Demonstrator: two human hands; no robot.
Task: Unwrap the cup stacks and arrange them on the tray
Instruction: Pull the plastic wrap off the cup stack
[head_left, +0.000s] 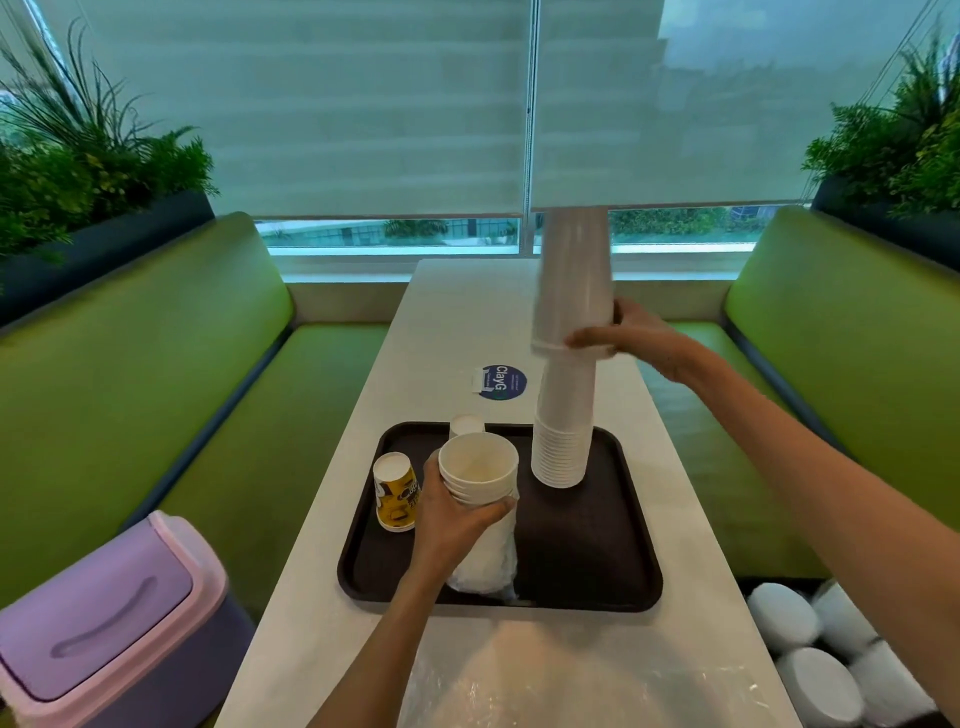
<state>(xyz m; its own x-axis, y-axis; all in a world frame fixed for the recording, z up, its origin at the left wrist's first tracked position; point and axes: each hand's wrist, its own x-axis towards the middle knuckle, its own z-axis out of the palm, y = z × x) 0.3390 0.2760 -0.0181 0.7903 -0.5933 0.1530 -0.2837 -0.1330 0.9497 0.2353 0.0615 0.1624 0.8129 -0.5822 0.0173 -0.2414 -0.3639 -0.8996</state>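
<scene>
**Stacking step, head view.** The right hand (639, 338) grips an upper section of inverted white cups (574, 280), its fingers curled round the section's lower rim. The section is held over the tall white stack (561, 431), which stands at the far right of the dark tray (597, 561). It leans slightly off the stack's axis, and whether the two are fully nested cannot be told.

The left hand (452, 519) grips a mouth-up paper cup stack (478, 470) over the tray's middle, with its fingers wrapped just below the rims. The lower part of this stack sits in a crumpled plastic sleeve (488, 556), whose end lies on the tray.

**Technique.** The upper section should be brought in line with the stack below, lowered straight, and released only once seated. A column this tall probably tips easily.

**Containers.**
- **Tray:** besides the tall stack, it carries an inverted yellow printed cup (395, 491) near its left edge and an inverted white cup (466, 423) at its far edge.
- **Dark box (753, 584):** to the right of the surface (452, 322), it holds several wrapped white stacks (810, 649) lying on their sides.
- **Lilac swing-lid bin (98, 618):** it stands to the left, and its contents are hidden.

Loose clear wrap (519, 670) lies on the near end of the surface.
</scene>
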